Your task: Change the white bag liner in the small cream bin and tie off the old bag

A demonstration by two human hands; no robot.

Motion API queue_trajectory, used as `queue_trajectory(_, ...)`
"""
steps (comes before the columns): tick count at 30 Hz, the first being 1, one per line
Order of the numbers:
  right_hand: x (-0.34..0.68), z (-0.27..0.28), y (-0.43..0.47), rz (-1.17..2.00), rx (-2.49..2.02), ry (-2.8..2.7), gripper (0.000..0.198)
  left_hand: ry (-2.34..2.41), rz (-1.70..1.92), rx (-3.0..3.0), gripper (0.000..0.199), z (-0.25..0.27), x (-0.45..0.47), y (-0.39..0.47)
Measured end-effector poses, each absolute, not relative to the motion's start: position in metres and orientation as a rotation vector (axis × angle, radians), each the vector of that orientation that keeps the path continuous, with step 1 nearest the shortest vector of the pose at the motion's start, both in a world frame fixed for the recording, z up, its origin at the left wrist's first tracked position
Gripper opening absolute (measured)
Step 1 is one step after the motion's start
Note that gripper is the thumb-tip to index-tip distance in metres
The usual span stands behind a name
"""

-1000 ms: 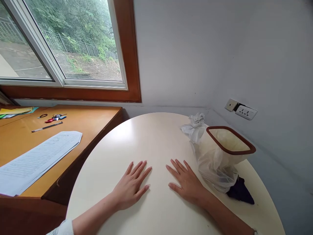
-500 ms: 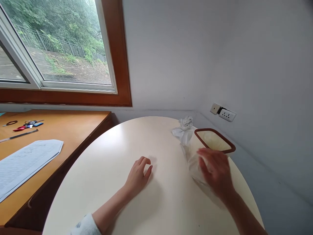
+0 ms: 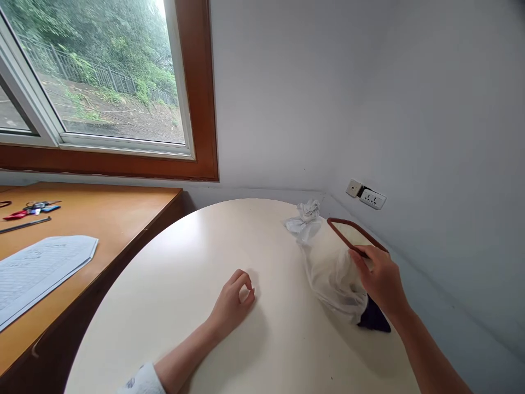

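My right hand (image 3: 381, 276) grips the near side of a brown four-cornered rim (image 3: 341, 232), its fingers closed around it. The rim frames a container with a pale inside. Below and left of the rim, a crumpled, see-through whitish plastic bag (image 3: 328, 273) spreads over the table. A dark navy piece (image 3: 374, 316) shows under my right hand; what it belongs to is hidden. My left hand (image 3: 233, 298) rests on the table with thumb and forefinger curled into a ring, tips meeting, nothing visible between them.
A knotted white plastic bag (image 3: 305, 219) sits at the far side of the round cream table (image 3: 197, 251). On the wooden desk (image 3: 118, 213) at left lie papers (image 3: 45, 268), keys (image 3: 36, 208) and a pen (image 3: 24, 224). A wall socket (image 3: 372, 198) is at right.
My right hand has moved slightly right and taken hold of the brown rim, which now tilts. The navy piece has come into view. My left hand's thumb and forefinger have closed together.
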State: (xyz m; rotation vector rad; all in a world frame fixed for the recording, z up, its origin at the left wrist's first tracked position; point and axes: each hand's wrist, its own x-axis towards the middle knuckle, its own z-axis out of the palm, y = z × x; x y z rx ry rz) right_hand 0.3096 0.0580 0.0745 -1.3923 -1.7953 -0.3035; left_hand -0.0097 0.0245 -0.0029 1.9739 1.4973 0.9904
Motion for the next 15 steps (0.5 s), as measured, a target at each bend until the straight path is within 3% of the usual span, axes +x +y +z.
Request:
queue_trajectory(5,0.294,0.107,0.035,-0.234,-1.396,-1.518,0.024,1.471,1.107,1.892,0.011,0.002,-0.011,0.024)
queue_trajectory(12,0.234,0.116,0.024,-0.236,-0.972,-1.788,0.004,1.310,1.487,1.892,0.070,0.008,-0.016,0.019)
queue_trajectory(15,0.202,0.097,0.024,-0.098,-0.810,-1.954,0.006,1.326,1.515,1.981,0.096,0.011,-0.017,0.018)
